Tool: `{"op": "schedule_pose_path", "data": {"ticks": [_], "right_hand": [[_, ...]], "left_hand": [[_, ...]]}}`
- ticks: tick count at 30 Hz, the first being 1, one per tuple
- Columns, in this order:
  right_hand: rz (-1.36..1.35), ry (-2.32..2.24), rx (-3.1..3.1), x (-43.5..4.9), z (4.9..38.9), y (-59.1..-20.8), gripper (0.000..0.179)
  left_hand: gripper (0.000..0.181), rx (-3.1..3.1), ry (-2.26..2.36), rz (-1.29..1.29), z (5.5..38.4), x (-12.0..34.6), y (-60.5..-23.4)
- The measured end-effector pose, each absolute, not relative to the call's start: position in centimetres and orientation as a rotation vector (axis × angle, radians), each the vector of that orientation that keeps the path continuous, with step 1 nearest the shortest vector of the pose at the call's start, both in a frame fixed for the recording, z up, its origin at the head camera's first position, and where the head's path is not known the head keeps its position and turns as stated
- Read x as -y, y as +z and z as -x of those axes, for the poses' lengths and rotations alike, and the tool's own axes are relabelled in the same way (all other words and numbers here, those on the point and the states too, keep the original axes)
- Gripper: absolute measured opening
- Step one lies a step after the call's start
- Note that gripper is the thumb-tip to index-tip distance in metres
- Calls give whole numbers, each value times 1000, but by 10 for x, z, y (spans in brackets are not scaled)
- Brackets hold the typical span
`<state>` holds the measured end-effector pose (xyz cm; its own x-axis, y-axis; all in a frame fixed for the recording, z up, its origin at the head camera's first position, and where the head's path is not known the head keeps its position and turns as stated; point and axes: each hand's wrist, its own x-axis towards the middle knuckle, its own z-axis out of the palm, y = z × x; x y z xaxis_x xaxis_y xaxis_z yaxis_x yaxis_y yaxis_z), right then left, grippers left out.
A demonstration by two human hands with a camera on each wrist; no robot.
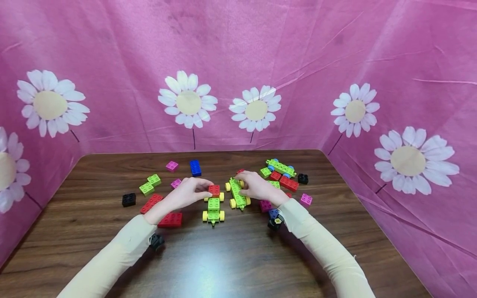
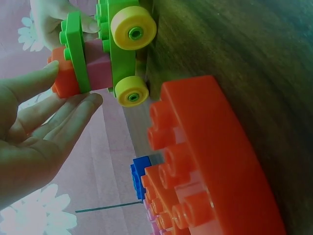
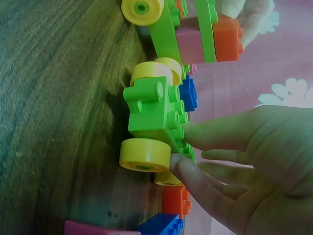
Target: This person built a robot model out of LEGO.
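Note:
My left hand pinches a red brick between thumb and fingers. This brick tops a stack on a green wheeled base with yellow wheels. Below it in the left wrist view come a thin green brick and a pink brick. To the right, my right hand holds a second green wheeled base by its sides, thumb and fingers on opposite edges. That base also has yellow wheels; its studs are bare where they show in the right wrist view. The two bases stand side by side, slightly apart.
Red bricks lie by the left forearm, with green bricks and a black brick farther left. A blue brick lies behind. On the right are a blue-wheeled green base, a long red brick and a magenta brick.

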<state>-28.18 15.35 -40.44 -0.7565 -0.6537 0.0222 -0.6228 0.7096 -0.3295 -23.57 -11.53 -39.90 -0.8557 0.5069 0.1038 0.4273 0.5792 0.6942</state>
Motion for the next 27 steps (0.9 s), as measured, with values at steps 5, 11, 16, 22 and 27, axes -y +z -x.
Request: {"op": "schedule_pose_path", "data": {"ticks": [5, 11, 16, 22, 27], "right_hand": [[1068, -495, -2784, -153, 280, -404, 42], [1099, -492, -2772, -154, 276, -404, 41], [1108, -493, -2767, -157, 276, -404, 41], [1076, -513, -2747, -159, 275, -401, 41], [1081, -536, -2732, -161, 273, -399, 40]], "left_hand": [[36, -2692, 1122, -774, 237, 116, -397], [35, -2700, 1107, -795, 243, 116, -395], [34, -2711, 1108, -817, 248, 115, -395], [34, -2751, 1079, -844, 253, 113, -394], [34, -2770, 1049, -819, 260, 114, -393]]}}
